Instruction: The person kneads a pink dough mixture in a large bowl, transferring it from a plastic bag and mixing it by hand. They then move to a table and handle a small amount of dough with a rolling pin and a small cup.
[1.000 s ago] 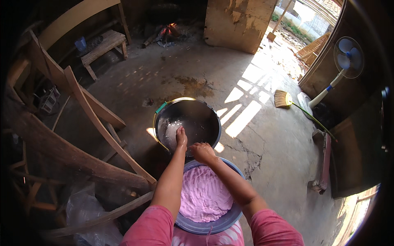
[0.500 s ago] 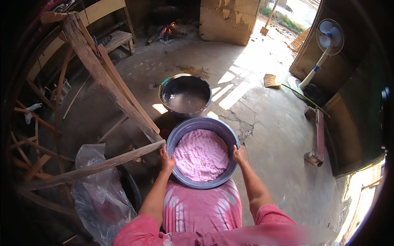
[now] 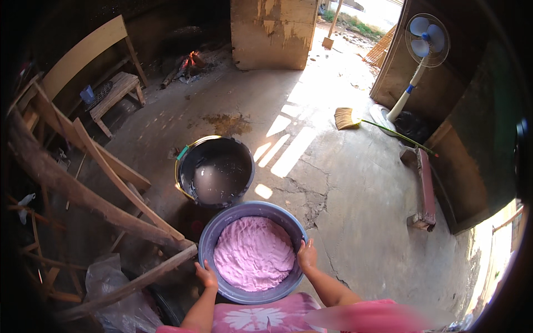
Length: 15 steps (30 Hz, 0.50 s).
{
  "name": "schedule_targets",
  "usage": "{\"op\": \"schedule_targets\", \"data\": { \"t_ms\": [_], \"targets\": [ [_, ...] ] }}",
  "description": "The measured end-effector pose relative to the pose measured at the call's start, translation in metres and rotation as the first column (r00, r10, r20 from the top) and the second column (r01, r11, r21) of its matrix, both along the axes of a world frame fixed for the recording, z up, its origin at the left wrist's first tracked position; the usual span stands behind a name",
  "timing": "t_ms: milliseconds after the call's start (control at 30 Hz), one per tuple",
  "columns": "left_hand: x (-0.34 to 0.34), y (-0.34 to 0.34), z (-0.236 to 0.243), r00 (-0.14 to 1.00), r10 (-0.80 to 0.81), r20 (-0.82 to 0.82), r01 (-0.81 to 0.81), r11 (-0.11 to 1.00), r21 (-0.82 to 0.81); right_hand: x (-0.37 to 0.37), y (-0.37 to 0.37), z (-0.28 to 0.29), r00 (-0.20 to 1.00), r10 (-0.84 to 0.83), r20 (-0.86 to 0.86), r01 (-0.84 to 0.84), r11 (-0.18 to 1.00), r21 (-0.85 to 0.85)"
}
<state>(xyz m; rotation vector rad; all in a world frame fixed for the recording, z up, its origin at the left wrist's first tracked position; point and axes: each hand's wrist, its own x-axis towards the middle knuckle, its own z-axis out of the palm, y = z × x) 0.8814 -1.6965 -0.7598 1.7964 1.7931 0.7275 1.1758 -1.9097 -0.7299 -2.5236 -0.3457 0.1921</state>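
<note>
A round grey-blue basin (image 3: 302,227) sits low in front of me, close to my lap. It holds a pink, dough-like mass (image 3: 255,252) with a dented, uneven surface. My right hand (image 3: 307,256) grips the basin's right rim, thumb uppermost. At the lower left side my left hand (image 3: 207,276) holds the basin's outer wall, its fingertips partly hidden. Just beyond the basin stands a black bucket (image 3: 244,188) with a yellow and green handle, containing cloudy liquid (image 3: 214,183).
Wooden beams (image 3: 94,194) crowd the left, one end reaching the basin. Below them lies a clear plastic bag (image 3: 114,288). A small fire (image 3: 191,62) burns at the back, near a wooden bench (image 3: 117,94). On the right are a broom (image 3: 348,119), a standing fan (image 3: 427,41) and a low reddish bench (image 3: 426,188).
The view has swung right and upward, so the bucket and basin appear lower and farther left. Both hands stay at the basin, and the pink mass looks the same.
</note>
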Motion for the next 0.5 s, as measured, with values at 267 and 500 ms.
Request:
{"op": "schedule_targets", "data": {
  "t_ms": [267, 500],
  "targets": [
    [0.009, -0.001, 0.024, 0.999, 0.033, -0.041, -0.036, 0.997, -0.062, 0.002, 0.008, 0.016, 0.996, -0.031, -0.080, 0.024, 0.995, -0.092],
    [0.007, -0.002, 0.021, 0.990, 0.043, -0.131, -0.057, 0.993, -0.105, 0.000, 0.008, 0.019, 0.997, -0.045, -0.060, 0.033, 0.981, -0.194]
  ]
}}
